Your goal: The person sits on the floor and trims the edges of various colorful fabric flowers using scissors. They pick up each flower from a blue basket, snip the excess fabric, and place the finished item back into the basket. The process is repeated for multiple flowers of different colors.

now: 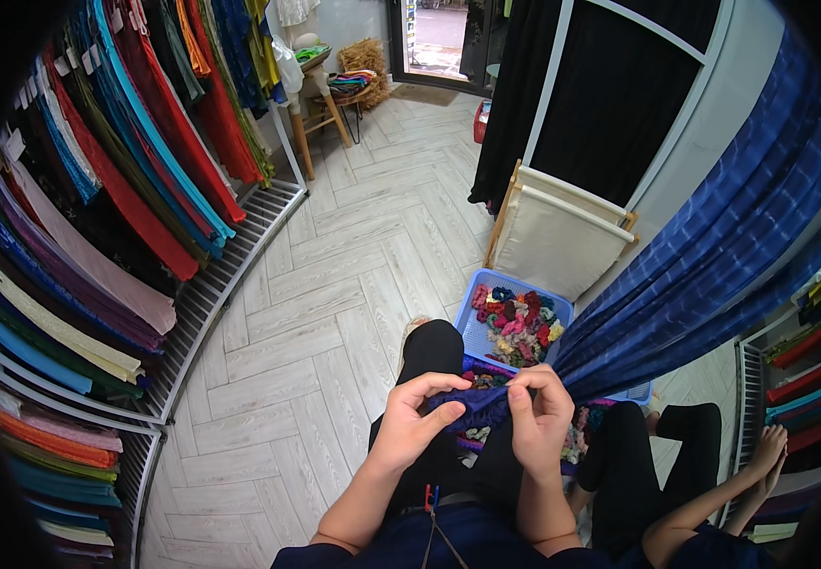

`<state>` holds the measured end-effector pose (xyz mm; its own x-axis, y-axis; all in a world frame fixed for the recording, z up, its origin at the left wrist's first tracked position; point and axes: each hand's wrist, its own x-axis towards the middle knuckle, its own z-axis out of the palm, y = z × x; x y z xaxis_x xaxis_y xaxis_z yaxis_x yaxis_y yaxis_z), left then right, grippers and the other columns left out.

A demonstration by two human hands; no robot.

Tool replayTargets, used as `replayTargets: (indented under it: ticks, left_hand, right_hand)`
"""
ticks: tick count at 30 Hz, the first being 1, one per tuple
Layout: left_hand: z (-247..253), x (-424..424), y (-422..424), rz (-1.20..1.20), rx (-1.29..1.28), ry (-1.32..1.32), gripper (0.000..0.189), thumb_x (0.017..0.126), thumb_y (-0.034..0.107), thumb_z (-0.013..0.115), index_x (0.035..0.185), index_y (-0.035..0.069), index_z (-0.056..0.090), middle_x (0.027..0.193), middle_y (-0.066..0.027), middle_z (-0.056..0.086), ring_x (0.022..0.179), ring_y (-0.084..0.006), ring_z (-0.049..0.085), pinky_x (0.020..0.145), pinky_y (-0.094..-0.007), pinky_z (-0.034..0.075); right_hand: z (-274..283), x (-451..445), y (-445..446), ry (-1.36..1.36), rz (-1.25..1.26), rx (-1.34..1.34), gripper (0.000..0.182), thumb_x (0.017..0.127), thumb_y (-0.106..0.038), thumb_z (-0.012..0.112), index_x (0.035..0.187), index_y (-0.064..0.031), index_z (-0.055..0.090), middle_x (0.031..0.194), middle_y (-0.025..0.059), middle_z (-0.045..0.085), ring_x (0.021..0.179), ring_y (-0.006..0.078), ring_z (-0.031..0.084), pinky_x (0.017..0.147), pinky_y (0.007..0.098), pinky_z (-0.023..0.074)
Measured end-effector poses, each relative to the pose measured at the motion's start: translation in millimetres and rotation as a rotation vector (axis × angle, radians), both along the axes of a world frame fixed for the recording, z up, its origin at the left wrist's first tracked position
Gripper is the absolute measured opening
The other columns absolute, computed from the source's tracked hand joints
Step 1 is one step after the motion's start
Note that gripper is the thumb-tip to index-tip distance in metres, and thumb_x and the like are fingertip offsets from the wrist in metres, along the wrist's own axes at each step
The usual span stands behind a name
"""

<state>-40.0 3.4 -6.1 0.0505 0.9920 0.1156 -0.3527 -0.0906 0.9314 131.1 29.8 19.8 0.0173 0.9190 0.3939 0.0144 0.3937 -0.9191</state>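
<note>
A piece of gathered dark purple-blue fabric, perhaps a scrunchie, is stretched between my two hands above my lap. My left hand has its fingers and thumb on the left part of the cloth. With thumb and forefinger, my right hand pinches the upper right edge. Below the cloth, partly hidden by my hands, lie more bundles of coloured fabric. Just beyond my knee stands a blue plastic basket of many-coloured scrunchies.
Racks of hanging garments and fabrics line the left side above a slatted metal base. A folding canvas stand and a blue curtain are on the right. What looks like a mirror reflects legs and hands. A stool stands near the doorway.
</note>
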Motion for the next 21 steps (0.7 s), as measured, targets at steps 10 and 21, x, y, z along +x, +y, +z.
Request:
replayTargets:
  ticks: [10, 21]
  left_hand:
    - [9, 7, 3, 0.026, -0.015, -0.097, 0.047, 0.083, 0.027, 0.078, 0.115, -0.003, 0.061, 0.096, -0.0071, 0.068, 0.087, -0.0116, 0.064, 0.080, -0.0242, 0.050]
    - [8, 2, 2, -0.086, 0.036, 0.066, 0.078, 0.075, 0.017, 0.083, 0.141, 0.000, 0.045, 0.098, -0.0051, 0.068, 0.093, -0.0094, 0.061, 0.088, -0.0256, 0.047]
  right_hand:
    - [0, 5, 0, 0.174, 0.102, -0.114, 0.015, 0.094, -0.014, 0.057, 0.100, -0.0001, 0.055, 0.096, 0.0046, 0.051, 0.091, 0.0117, 0.048, 0.084, 0.0257, 0.0371]
    - [13, 8, 7, -0.336, 0.250, 0.147, 0.025, 0.078, -0.002, 0.070, 0.103, -0.0019, 0.070, 0.092, 0.0091, 0.064, 0.082, 0.0197, 0.058, 0.076, 0.0312, 0.0455]
